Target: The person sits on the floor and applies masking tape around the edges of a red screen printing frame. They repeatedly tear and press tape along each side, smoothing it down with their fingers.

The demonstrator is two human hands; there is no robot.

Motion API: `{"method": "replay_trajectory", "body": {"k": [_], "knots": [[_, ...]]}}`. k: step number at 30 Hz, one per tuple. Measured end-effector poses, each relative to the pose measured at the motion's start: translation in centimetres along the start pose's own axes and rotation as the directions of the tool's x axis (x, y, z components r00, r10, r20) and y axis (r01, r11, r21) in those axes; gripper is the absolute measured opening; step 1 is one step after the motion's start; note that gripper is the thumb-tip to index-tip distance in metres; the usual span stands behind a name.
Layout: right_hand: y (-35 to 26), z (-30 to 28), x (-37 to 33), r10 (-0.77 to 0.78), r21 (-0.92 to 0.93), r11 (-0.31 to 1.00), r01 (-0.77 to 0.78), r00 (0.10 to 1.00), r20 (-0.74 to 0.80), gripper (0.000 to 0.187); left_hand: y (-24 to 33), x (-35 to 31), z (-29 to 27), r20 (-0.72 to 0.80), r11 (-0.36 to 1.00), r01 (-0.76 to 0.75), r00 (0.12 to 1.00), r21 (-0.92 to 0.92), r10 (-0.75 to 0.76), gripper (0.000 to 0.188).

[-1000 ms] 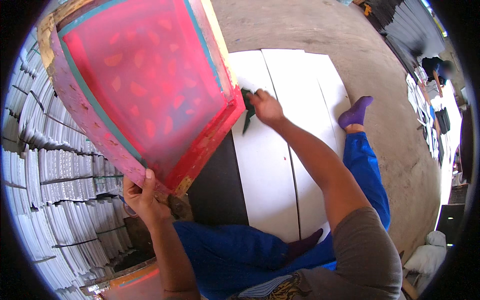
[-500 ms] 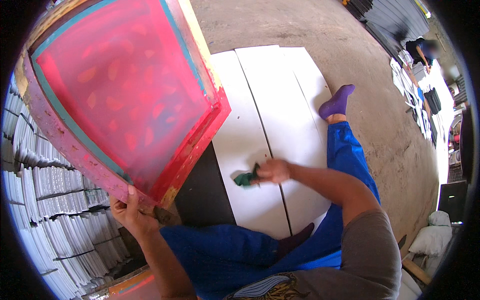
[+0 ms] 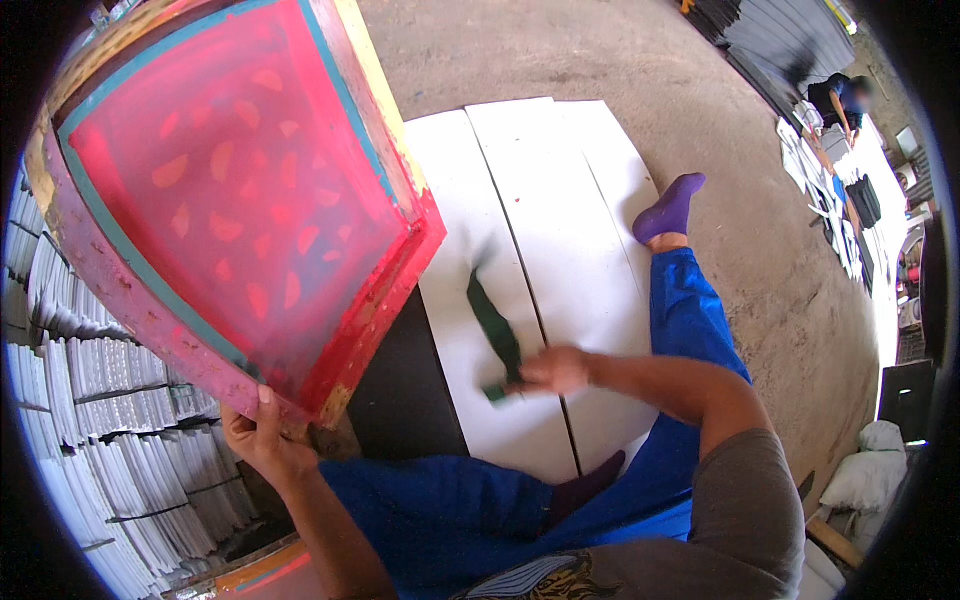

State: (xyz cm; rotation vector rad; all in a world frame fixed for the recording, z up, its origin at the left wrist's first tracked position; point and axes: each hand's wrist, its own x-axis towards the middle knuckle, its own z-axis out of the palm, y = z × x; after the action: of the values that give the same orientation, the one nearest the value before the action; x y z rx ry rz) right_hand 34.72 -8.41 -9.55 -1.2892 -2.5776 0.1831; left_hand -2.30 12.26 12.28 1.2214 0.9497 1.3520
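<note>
At ten o'clock from the seated worker [image 3: 650, 560], I see a pink-and-red framed screen [image 3: 235, 180] held tilted, its lower edge pinched by the left hand [image 3: 265, 432]. Near twelve, over white boards [image 3: 560, 230], the blurred right hand [image 3: 555, 370] pinches a green cloth strip [image 3: 492, 320] near one end. A purple-socked foot [image 3: 668, 208] sits at one o'clock.

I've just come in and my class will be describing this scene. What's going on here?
The seated person's left hand holds up a pink-and-red printing screen, tilted, by its near corner. The right hand, blurred, grips one end of a dark green cloth strip over white panels between the blue-trousered legs; whether it touches them is unclear. A black panel lies left of these. Banded white stacks stand further left; another person is far off, upper right.
</note>
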Motion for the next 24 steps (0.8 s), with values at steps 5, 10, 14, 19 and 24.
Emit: {"method": "replay_trajectory", "body": {"k": [5,10,14,19,24], "knots": [[1.1,0.4,-0.8,0.067,0.085,0.993,-0.086,0.976,0.208,0.048,-0.7,-0.4,-1.2,-0.044,0.997,0.069,0.997,-0.034,-0.070,0.020],[15.9,-1.8,6.9,0.603,-0.279,0.796,-0.538,0.746,0.281,0.036,-1.3,-1.0,-0.9,-0.082,0.987,0.159,0.984,-0.025,-0.161,0.024],[21.1,-6.1,9.5,0.900,0.075,0.266,-0.961,0.219,-0.376,0.032,-1.0,-1.3,-1.1,-0.029,0.978,0.206,0.978,-0.029,-0.207,0.025],[13.5,-6.8,6.1,0.848,0.400,0.459,-0.793,0.256,-0.464,0.030,-2.1,-2.2,-3.5,0.140,0.963,0.245,0.963,-0.116,-0.228,0.024],[3.7,-7.9,1.5,0.974,0.953,0.010,-0.303,0.220,0.059,0.038,-2.2,-4.5,0.9,0.105,0.899,0.395,0.919,-0.187,-0.381,0.027]]}}
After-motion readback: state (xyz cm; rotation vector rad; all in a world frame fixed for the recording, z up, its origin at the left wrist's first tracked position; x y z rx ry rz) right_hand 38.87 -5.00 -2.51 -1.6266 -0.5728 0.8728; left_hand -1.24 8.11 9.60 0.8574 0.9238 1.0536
